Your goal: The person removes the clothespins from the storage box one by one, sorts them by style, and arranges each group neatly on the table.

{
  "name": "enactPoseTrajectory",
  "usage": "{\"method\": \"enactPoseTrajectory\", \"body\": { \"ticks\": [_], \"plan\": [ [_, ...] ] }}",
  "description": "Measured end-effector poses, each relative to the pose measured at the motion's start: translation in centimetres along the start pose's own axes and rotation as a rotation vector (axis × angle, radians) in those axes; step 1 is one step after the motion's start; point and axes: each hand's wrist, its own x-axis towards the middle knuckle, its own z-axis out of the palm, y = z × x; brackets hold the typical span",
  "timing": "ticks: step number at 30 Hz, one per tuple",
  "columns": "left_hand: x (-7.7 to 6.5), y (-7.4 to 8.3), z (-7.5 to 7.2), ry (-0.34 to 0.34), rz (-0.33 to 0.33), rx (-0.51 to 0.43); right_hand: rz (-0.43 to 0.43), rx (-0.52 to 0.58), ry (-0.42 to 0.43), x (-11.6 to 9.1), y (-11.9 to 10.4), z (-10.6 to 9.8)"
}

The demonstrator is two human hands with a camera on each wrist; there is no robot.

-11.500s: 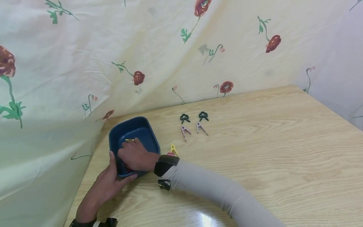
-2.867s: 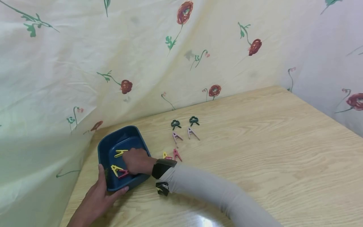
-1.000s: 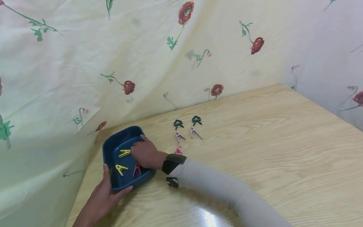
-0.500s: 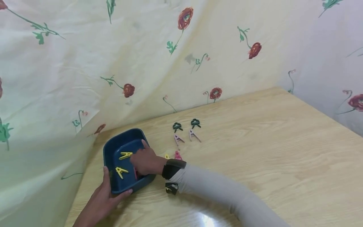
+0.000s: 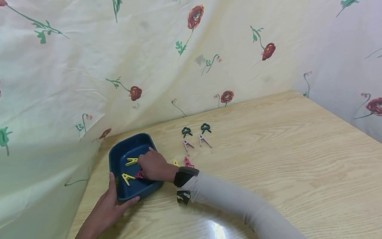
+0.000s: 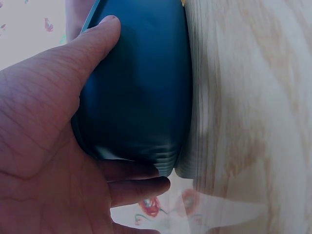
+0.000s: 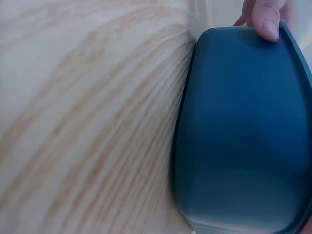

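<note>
A dark blue plastic tub point(image 5: 146, 192) stands at the table's left. My left hand point(image 5: 108, 207) grips its near left corner, thumb along the outer near wall, also seen in the left wrist view, where the hand point(image 6: 53, 131) wraps the wall. My right hand point(image 5: 155, 166) reaches inside with curled fingers on a red clothespin point(image 5: 139, 174), its fingertips hidden under the hand. Two yellow clothespins lie on the tub floor, one point(image 5: 127, 178) near the left wall and one point(image 5: 131, 161) beside the right knuckles. The right wrist view shows mostly the tub's outer wall point(image 7: 243, 126).
Right of the tub, a red clothespin point(image 5: 188, 162) and a yellow clothespin point(image 5: 176, 163) lie partly behind my right wrist. Beyond them are two pale pink clothespins point(image 5: 204, 141) and two dark green clips point(image 5: 205, 128) in rows. A flowered cloth point(image 5: 167, 49) hangs behind the table.
A red clothespin now lies on the table beside the yellow one, absent at first. Inside the tub, the other red clothespin has turned and shifted slightly left under my right hand. The left hand keeps its grip.
</note>
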Motion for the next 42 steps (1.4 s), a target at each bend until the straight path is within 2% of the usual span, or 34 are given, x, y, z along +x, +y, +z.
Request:
{"method": "enactPoseTrajectory", "body": {
  "ticks": [6,9,15,19,24,30,33,37,42],
  "plan": [
    [-0.1,-0.1,-0.1,-0.006,0.014,-0.01,0.033,0.245,0.099,-0.3,0.2,-0.3],
    [-0.2,-0.2,-0.1,-0.001,0.026,-0.007,0.045,0.312,0.176,-0.5,0.3,-0.5],
    [0.0,0.0,-0.1,-0.011,-0.006,-0.013,0.071,0.458,0.275,-1.0,0.7,-0.7],
    [0.0,0.0,0.0,-0.013,-0.022,-0.014,0.086,0.511,0.348,-1.3,1.0,-0.7],
    [-0.1,0.3,-0.1,-0.011,-0.023,-0.013,0.174,0.557,0.445,-1.5,1.2,-0.8],
    [0.1,0.5,-0.2,-0.012,-0.039,-0.026,0.282,0.711,0.561,-1.7,1.7,-1.6],
    [0.1,0.5,-0.2,-0.013,-0.041,-0.041,0.309,0.771,0.609,-2.0,2.3,-1.9],
    [0.0,0.5,-0.2,-0.013,-0.036,-0.042,0.329,0.807,0.645,-2.5,3.4,-2.2],
    [0.0,0.3,-0.3,-0.013,-0.012,-0.031,0.346,0.848,0.652,-3.7,5.3,-2.8]
  ]
}}
